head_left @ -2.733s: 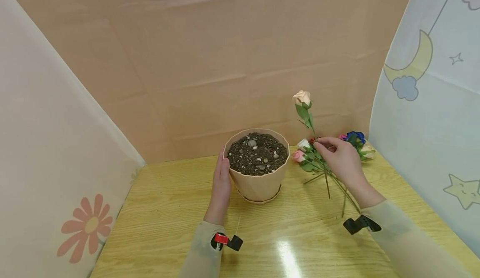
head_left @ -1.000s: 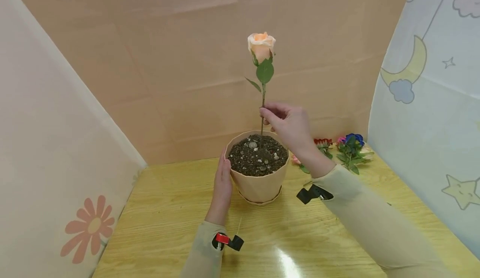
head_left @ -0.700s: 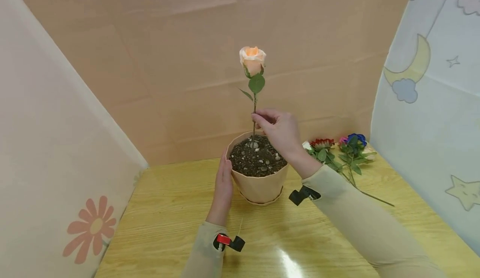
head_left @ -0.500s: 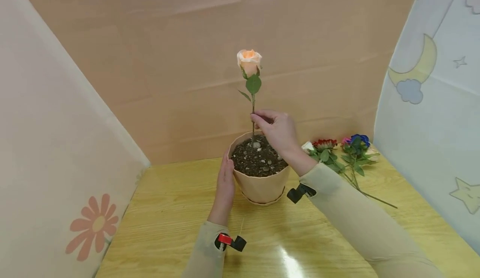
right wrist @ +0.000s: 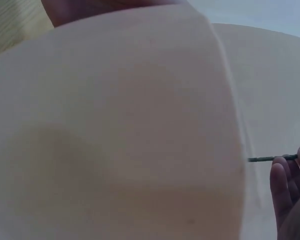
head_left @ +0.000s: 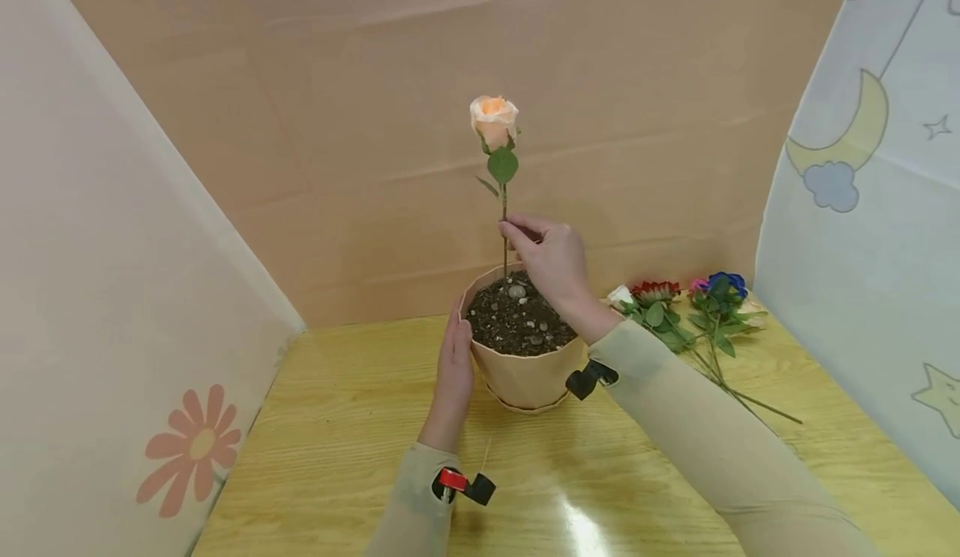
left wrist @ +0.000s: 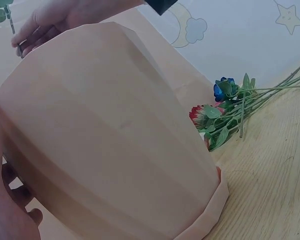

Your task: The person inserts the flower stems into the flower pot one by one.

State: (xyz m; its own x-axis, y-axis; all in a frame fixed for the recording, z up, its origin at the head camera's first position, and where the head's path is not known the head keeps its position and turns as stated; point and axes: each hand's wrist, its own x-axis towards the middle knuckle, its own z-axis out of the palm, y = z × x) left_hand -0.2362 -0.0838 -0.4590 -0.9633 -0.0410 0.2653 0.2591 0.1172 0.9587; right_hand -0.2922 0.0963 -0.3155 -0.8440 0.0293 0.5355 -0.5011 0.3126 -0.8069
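In the head view my right hand (head_left: 553,261) pinches the stem of a peach rose (head_left: 494,122) between thumb and fingertips. The rose stands upright over the back left of a beige flowerpot (head_left: 525,378), its lower stem end at the dark soil (head_left: 517,328). My left hand (head_left: 453,365) rests against the pot's left side, fingers along the wall. In the left wrist view the pot wall (left wrist: 120,125) fills the middle. The right wrist view shows the thin stem (right wrist: 262,159) in the right fingertips, partly hidden behind the pot rim.
Right of the pot lie several cut flowers: a white rose (head_left: 621,297), a red flower (head_left: 656,292) and a blue rose (head_left: 727,283), stems pointing forward. Small pebbles (head_left: 517,291) dot the soil. A saucer (head_left: 528,409) sits under the pot. A tan backdrop (head_left: 360,165) stands behind the table.
My right hand has carried the peach rose left from above the flower pile to the pot, then lowered its stem to the soil. The left hand has stayed on the pot.
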